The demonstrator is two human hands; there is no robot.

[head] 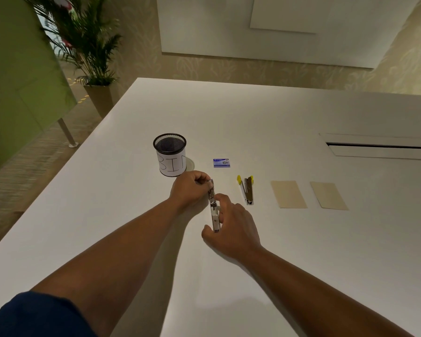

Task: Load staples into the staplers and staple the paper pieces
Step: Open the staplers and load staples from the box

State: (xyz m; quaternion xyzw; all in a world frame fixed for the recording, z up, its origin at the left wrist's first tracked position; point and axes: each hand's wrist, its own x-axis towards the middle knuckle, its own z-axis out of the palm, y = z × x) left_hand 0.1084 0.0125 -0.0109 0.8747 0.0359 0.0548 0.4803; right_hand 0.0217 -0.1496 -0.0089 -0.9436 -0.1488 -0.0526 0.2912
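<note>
Both my hands are on a metal stapler at the middle of the frame.

From my head camera: my left hand (190, 188) pinches the far end of the stapler (214, 207) with curled fingers, and my right hand (231, 227) grips its near end on the white table (277, 113). A second stapler with yellow ends (247, 190) lies open just right of them, two tan paper pieces (288, 194) (328, 195) farther right. A blue staple box (221, 163) and a mesh cup labelled BIN (170, 158) sit above.

Head-worn camera looks forward and down, seemingly close, over the table (301, 239).
</note>
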